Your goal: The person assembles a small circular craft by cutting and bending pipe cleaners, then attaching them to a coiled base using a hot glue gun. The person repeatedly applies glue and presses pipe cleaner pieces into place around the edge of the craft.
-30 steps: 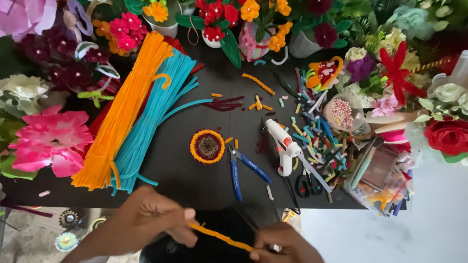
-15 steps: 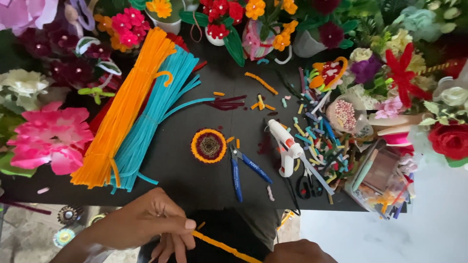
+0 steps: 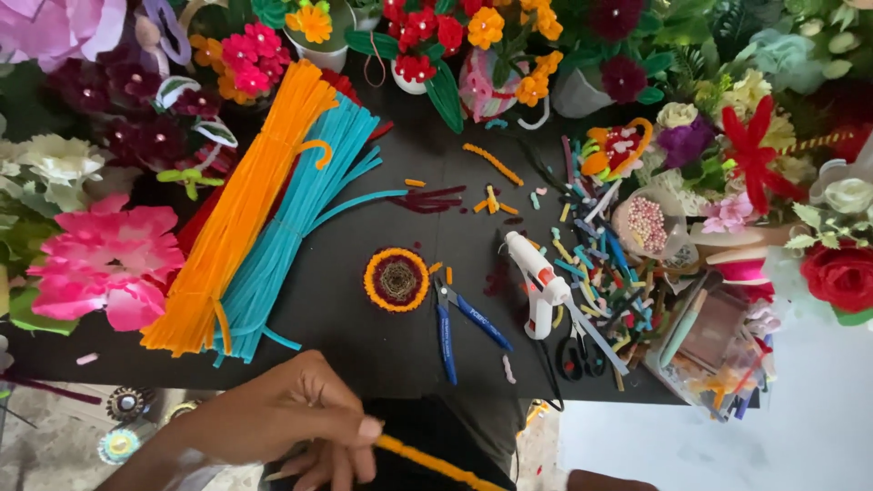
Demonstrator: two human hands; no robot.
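My left hand [image 3: 291, 414] sits at the bottom left, below the black table's front edge, pinching one end of an orange pipe cleaner [image 3: 436, 462] that slants down to the right. Only a sliver of my right hand [image 3: 605, 480] shows at the bottom edge; its fingers are out of view. On the table above lie a bundle of orange pipe cleaners [image 3: 241, 209], a bundle of teal pipe cleaners [image 3: 296, 223], a round coiled disc [image 3: 396, 279] with an orange rim and dark centre, and blue-handled pliers [image 3: 459, 320].
A white glue gun [image 3: 541, 284] and black scissors [image 3: 573, 355] lie right of the pliers amid several cut pipe-cleaner scraps [image 3: 591, 255]. Handmade flowers ring the black table [image 3: 364, 336]: a pink flower [image 3: 105, 264] at left, a red rose [image 3: 841, 273] at right.
The view has shifted so the table fills more of the frame. My right hand has dropped almost out of view at the bottom edge. My left hand still pinches the orange pipe cleaner.
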